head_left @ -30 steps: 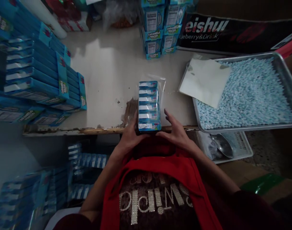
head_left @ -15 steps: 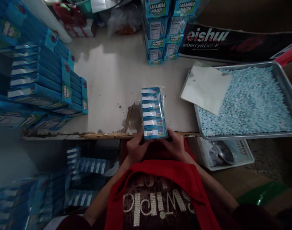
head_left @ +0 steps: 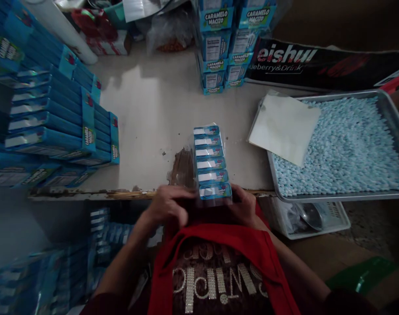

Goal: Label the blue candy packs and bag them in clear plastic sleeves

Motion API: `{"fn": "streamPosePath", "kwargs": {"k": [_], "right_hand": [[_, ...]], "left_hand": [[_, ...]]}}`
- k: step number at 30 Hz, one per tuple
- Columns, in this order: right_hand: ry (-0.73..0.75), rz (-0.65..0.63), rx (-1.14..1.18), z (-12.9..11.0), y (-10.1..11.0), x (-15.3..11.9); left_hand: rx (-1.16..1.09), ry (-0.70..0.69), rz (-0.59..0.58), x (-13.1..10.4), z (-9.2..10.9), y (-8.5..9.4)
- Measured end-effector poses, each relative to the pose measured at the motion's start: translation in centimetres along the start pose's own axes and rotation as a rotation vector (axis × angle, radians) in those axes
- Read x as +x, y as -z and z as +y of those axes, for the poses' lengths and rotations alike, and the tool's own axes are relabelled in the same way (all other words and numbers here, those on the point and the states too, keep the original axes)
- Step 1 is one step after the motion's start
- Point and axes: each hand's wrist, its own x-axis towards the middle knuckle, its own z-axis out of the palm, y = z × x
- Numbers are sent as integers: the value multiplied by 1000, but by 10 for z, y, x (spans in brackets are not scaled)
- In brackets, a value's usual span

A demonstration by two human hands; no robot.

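A clear plastic-wrapped pack of small blue candy boxes (head_left: 211, 164) lies in a row at the table's near edge, its near end by my body. At that end's right corner, my right hand (head_left: 244, 204) grips the pack and its wrap. My left hand (head_left: 168, 204) is beside the near left corner, thumb apart from the fingers, which reach toward the wrap. Its fingertips are blurred, so contact with the wrap is unclear. Loose clear film shows at the pack's near end and along its sides.
Stacked blue cartons (head_left: 61, 118) stand on the left. Wrapped packs (head_left: 219, 52) rise at the back. On the right, a metal tray (head_left: 274, 175) holds pale blue candies, partly under a cream sheet (head_left: 286, 127). Below are a white basket (head_left: 341, 218) and more blue packs (head_left: 32, 280).
My left hand has moved left, away from the pack's near corner, and its thumb has spread. My right hand stays at the right corner. The view has shifted slightly.
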Motion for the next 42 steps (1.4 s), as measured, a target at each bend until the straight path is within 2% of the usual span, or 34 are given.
{"fn": "streamPosePath", "kwargs": {"k": [1,3,4,5,8,10,12,15,20,22,24,27,29,31,34,37,38,40,42], "right_hand": [[-6,-26,13,1,3,1],[-7,-53,6,-1,11,2],[9,-52,-4,-4,15,2],[41,-39,-8,-7,18,2],[207,-8,-8,-23,23,4],[311,-39,-47,-32,22,8],[384,-93,-88,-37,19,15],[422,-137,-91,-35,15,23],[394,-190,-41,-27,22,23],[340,-158,45,-24,25,22],[263,-75,120,-19,27,21],[175,-18,178,-10,26,19],[158,-39,208,-5,23,17],[170,-72,206,-5,20,16],[258,-84,137,-12,18,17],[374,-66,25,-22,17,21],[392,-82,-14,-25,16,23],[396,-128,-62,-28,15,25],[395,-131,-43,-29,14,24]], "left_hand": [[29,-63,5,19,11,19],[235,-128,248,72,27,42],[298,-154,343,103,32,46],[315,-167,339,135,33,45],[266,-14,50,212,24,24],[186,139,-67,237,14,9],[108,229,-84,244,7,2],[66,264,-59,245,1,0],[233,238,37,267,-7,12],[215,251,92,276,-6,21],[165,247,66,276,-1,29],[158,168,-123,260,7,31],[164,144,-164,244,11,27],[197,110,-97,231,12,19],[376,-72,44,221,11,11],[517,-206,25,226,9,12],[511,-197,4,231,7,15],[419,-83,-2,244,1,23],[250,90,88,254,-8,33]]}}
